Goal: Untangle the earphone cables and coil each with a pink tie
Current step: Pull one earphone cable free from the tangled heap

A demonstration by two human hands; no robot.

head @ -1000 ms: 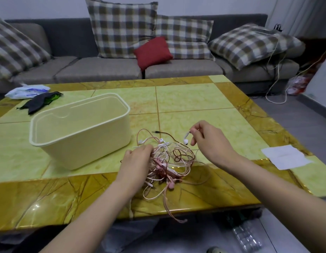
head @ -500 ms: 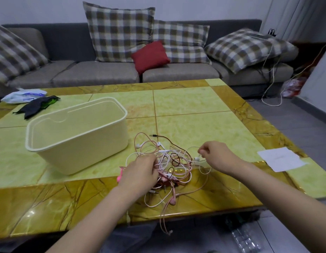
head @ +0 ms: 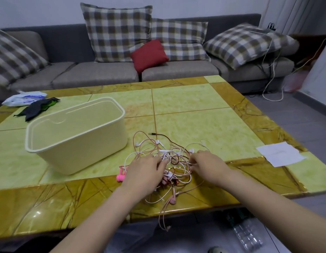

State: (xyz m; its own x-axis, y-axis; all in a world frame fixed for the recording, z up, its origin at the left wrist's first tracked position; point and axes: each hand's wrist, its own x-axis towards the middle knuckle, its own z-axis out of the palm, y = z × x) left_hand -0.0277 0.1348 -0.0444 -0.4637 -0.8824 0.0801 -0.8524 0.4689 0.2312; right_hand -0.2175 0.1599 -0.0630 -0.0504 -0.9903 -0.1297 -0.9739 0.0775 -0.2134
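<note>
Glossy polished stone-look table (head: 195,110) before me, smooth matt plastic tub (head: 89,152), plastic-coated earphone cables (head: 176,156), matt white paper sheet (head: 279,153), woven checked cloth cushions (head: 116,31), grey fabric sofa (head: 96,75).

Tangled pink and white earphone cables (head: 177,155), pink ties (head: 121,177) beside

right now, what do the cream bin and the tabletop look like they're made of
Cream bin: likely moulded plastic, satin finish; thin rolled rim, one even colour. Tabletop: polished stone or a stone-look surface, glossy; veined green and amber panels, bright reflections on the near border. Which one cannot be told.
</note>
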